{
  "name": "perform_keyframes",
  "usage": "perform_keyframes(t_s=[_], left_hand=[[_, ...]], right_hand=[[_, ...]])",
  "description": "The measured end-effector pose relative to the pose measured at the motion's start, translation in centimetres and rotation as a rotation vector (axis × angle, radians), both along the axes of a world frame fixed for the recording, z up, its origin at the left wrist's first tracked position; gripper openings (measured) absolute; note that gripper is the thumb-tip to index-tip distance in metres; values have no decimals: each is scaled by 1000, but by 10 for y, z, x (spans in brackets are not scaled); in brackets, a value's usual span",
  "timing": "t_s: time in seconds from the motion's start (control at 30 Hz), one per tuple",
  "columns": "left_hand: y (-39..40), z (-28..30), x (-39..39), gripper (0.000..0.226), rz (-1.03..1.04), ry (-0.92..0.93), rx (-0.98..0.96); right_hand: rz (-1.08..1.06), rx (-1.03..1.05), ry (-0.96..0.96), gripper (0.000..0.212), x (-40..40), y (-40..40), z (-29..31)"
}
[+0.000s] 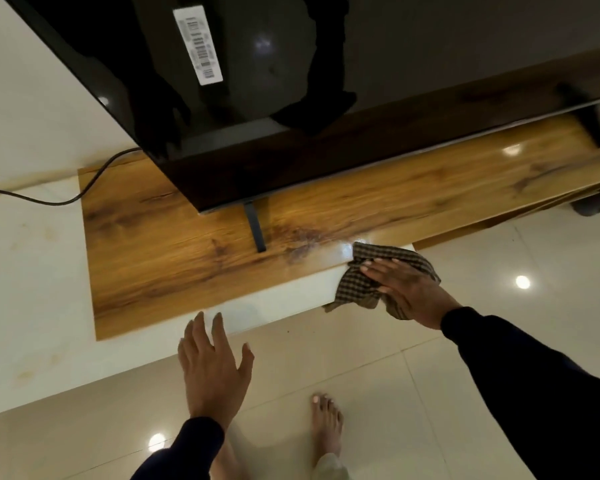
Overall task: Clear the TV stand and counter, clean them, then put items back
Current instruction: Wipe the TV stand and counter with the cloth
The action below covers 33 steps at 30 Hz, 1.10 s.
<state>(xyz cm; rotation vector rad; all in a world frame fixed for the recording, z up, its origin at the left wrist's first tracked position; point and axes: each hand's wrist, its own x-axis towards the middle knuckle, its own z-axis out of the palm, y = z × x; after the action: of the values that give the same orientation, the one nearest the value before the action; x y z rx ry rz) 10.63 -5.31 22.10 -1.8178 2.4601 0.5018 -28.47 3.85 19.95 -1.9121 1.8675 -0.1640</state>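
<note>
The wooden TV stand top (174,258) runs across the middle of the head view, with a white front edge (278,299). My right hand (406,289) presses a brown checked cloth (364,275) flat against the stand's front edge, right of the TV's dark foot (255,226). The wood beside the cloth looks wet and shiny. My left hand (212,365) hovers with fingers spread in front of the stand, holding nothing. A large black TV (291,81) leans over the stand from above.
A black cable (66,199) trails left from behind the TV across the white ledge. A second TV foot (593,129) stands at the far right. Glossy beige floor tiles (413,393) and my bare feet (326,424) lie below.
</note>
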Motion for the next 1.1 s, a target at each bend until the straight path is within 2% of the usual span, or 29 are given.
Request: perform_keyframes(t_s=[0.1,0.2,0.33,0.43,0.5,0.57,0.7,0.8,1.0,1.1], left_hand=[[9,-16,6,93,-97,-175,64],[9,-20,8,97,-135,-195,56],[6,-15,21,88,-145,-159,31],[0,-10,35,66,-153,-30,-11],[-3,-8,50,53,-133,65,-65],[-7,-4,64,56,-83,113,-86],[-7,4,96,46,3,201,-75],[-10,7,129,32,90,275,-23],[-17,5,175,23,200,263,-79],[-26,10,199,15,354,271,-148]], right_hand=[[-208,-68,-46,50,-3,15,-1],[-401,-198,-24,53,25,21,-15],[-894,-253,-37,53,85,0,-35],[-1097,-161,-44,54,120,-29,-34],[-1090,-165,-37,59,150,-40,-31],[-997,-185,-26,68,192,-48,-29],[-919,-207,-21,54,280,-70,-36],[-839,-185,16,54,336,-84,-36],[-663,-76,24,49,435,-108,-26],[-590,-29,9,50,486,-119,-17]])
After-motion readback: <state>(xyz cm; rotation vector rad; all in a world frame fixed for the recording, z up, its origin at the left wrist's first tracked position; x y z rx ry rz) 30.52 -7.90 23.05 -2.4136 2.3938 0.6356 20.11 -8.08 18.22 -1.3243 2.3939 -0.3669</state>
